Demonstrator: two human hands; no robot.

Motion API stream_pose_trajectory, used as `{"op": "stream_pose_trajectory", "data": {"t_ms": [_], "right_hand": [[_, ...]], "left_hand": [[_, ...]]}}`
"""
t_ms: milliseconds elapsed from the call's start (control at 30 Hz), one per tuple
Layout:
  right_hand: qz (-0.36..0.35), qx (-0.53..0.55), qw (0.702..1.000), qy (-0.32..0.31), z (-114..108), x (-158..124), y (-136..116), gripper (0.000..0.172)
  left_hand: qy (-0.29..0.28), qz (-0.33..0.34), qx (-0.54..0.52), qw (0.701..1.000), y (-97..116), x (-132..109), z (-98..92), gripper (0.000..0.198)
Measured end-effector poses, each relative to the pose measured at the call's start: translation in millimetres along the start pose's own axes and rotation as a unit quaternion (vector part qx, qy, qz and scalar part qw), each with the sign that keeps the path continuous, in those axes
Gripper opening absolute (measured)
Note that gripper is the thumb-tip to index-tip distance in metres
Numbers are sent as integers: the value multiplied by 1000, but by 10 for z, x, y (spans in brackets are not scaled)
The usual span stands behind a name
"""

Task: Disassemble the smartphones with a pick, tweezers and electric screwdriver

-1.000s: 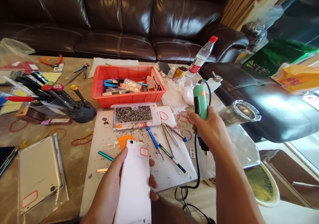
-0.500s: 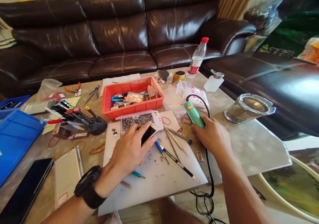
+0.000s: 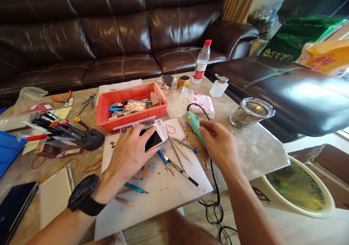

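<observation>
While left hand [image 3: 130,148] grips phone [image 3: 156,139], right hand [image 3: 220,143] by screwdriver [image 3: 194,124], contact unclear

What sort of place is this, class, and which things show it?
Most likely a living room, its table used as a workbench: a dark leather sofa stands behind, a blue screwdriver lies among other tools, and a white phone is in the left hand.

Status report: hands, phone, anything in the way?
Left hand gripping phone, dark screen showing. Right hand at green tool, grip unclear. Possible clutter: blue screwdriver near phone.
</observation>
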State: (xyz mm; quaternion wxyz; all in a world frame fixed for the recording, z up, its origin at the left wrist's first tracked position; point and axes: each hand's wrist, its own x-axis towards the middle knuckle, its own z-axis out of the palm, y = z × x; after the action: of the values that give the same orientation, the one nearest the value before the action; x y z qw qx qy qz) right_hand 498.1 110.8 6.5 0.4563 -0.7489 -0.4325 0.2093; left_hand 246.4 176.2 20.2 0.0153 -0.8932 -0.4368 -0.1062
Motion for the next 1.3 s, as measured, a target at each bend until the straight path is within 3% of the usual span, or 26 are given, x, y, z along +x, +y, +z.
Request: {"op": "stream_pose_trajectory", "data": {"t_ms": [33, 67, 167, 267, 433, 500, 700, 900, 1067, 1200, 1300], "right_hand": [[23, 118, 993, -24, 68, -56, -46, 33], [58, 245, 966, -61, 151, -112, -95, 36], [194, 485, 833, -184, 437, -270, -264, 40], [264, 569, 745, -228, 659, -406, -459, 40], [250, 610, 670, -341, 792, -535, -692, 51], [249, 613, 663, -350, 812, -545, -695, 51], [317, 596, 691, -259, 851, -542, -624, 39], [302, 604, 647, -354, 856, -578, -674, 54], [307, 611, 669, -292, 894, -601, -675, 49], [279, 613, 645, -362, 919, -630, -690, 56], [270, 596, 677, -338, 931, -639, -696, 54]], "left_hand": [[5, -3, -11, 1000, -17, 13, 2, 58], [9, -7, -23, 1000, -30, 24, 2, 59], [19, -21, -69, 997, -28, 43, -17, 57], [40, -43, -116, 991, 35, 34, -71, 53], [71, -54, -100, 991, 163, -3, -157, 53], [68, -56, -71, 994, 168, -8, -171, 53], [126, -95, -30, 987, 112, -35, -157, 53], [94, -125, -104, 982, 101, -35, -222, 55], [164, -132, -135, 968, 93, -28, -311, 57], [144, -112, -156, 971, 131, -96, -260, 57], [181, -122, -165, 962, 131, -128, -228, 60]]}}
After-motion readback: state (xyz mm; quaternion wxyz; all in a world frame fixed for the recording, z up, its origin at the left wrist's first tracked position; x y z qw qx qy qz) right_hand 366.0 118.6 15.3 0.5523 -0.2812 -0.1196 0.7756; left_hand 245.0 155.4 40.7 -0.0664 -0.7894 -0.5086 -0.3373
